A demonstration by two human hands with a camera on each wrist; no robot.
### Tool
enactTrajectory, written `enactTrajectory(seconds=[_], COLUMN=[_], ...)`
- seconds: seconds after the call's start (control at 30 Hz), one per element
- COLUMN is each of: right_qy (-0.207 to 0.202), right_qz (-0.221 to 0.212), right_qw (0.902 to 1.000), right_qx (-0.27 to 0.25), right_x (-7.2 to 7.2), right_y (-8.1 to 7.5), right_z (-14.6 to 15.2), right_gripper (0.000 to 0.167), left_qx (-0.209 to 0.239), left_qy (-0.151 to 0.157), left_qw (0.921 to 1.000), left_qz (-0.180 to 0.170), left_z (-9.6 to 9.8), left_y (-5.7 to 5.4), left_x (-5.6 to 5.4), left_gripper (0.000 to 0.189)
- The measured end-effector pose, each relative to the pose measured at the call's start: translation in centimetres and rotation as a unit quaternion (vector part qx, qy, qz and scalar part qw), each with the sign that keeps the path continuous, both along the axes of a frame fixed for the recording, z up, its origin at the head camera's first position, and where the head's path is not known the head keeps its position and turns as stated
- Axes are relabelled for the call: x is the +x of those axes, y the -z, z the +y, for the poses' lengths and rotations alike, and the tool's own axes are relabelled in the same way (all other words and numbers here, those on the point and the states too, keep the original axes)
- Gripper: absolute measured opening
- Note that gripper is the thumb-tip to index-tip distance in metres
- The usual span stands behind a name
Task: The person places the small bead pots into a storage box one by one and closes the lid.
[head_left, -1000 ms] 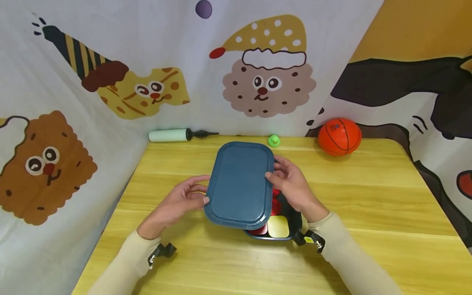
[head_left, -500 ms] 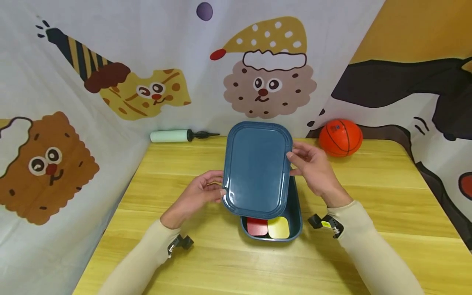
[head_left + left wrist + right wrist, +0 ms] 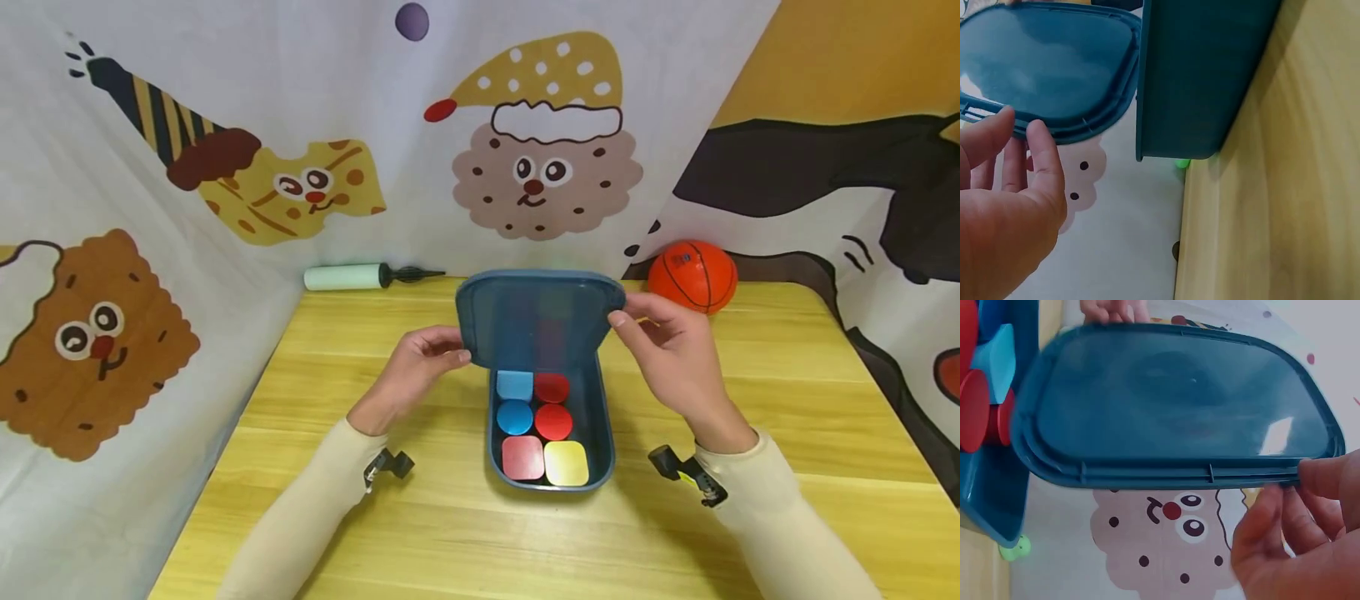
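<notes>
A dark blue lid (image 3: 540, 321) is held tilted up over the far part of a dark blue box (image 3: 602, 433). My left hand (image 3: 416, 367) pinches its left edge between thumb and fingers, as the left wrist view confirms. At the opposite edge, my right hand (image 3: 678, 362) grips a corner, the thumb on the face toward me. Inside the box lie a yellow square block (image 3: 566, 463), a pink square block (image 3: 522, 457), a blue round block (image 3: 515, 417), a light blue block (image 3: 515, 385) and two red round blocks (image 3: 553, 422). The lid hides the box's far end.
The box stands on a wood-grain table (image 3: 337, 517). Along the back edge are a mint-green hand pump (image 3: 345, 277) and an orange toy basketball (image 3: 693, 277). A small green toy (image 3: 1016, 549) shows beyond the box. A cartoon-printed cloth (image 3: 405, 100) hangs behind.
Both hands have carried the lid to the right and tipped it upright, away from the box's near part. More blocks show now, and the green toy has become hidden in the head view.
</notes>
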State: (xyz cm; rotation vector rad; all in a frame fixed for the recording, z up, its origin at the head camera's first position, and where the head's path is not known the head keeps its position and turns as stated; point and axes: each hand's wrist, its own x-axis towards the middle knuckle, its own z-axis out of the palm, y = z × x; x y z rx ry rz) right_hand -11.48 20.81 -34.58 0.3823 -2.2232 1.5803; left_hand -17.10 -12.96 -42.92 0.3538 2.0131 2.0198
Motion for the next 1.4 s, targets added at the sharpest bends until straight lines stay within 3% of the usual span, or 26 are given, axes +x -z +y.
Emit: enactTrajectory(seconds=[0.1, 0.23, 0.3, 0.47, 0.7, 0.87, 1.03, 1.2, 1.4], right_qy=[-0.029, -0.083, -0.106, -0.144, -0.190, -0.254, -0.289, -0.288, -0.263], right_qz=[0.026, 0.055, 0.069, 0.093, 0.097, 0.053, 0.020, 0.007, -0.057], right_qw=[0.9992, 0.9950, 0.9919, 0.9849, 0.9769, 0.9648, 0.9569, 0.9577, 0.9624], right_qx=[-0.007, -0.004, -0.006, -0.025, -0.020, -0.040, -0.027, 0.002, 0.037], right_x=[0.8, 1.6, 2.0, 2.8, 3.6, 4.4, 5.3, 6.2, 7.2], right_y=[0.5, 1.3, 1.8, 3.4, 6.1, 8.0, 9.4, 10.4, 11.2], right_z=[0.1, 0.2, 0.3, 0.9, 1.9, 2.8, 3.5, 3.8, 4.2], right_gripper=[0.023, 0.036, 0.040, 0.042, 0.046, 0.053, 0.060, 0.078, 0.094], left_qx=[0.018, 0.109, 0.131, 0.114, 0.137, 0.112, 0.069, 0.013, -0.005], left_qy=[0.009, 0.024, 0.022, 0.005, -0.006, -0.001, 0.015, 0.025, 0.025], left_qw=[0.9998, 0.9929, 0.9897, 0.9919, 0.9881, 0.9895, 0.9930, 0.9963, 0.9963], left_qz=[-0.004, -0.042, -0.054, -0.056, -0.070, -0.092, -0.094, -0.081, -0.081], left_z=[0.1, 0.2, 0.4, 1.0, 1.8, 1.9, 1.8, 2.1, 2.6], left_y=[-0.1, -0.2, -0.3, -0.5, 0.1, 0.9, 1.6, 2.3, 2.8], left_x=[-0.5, -1.1, -1.3, -1.9, -1.8, -1.7, -1.5, -1.3, -1.1], left_gripper=[0.019, 0.024, 0.028, 0.037, 0.053, 0.057, 0.060, 0.060, 0.057])
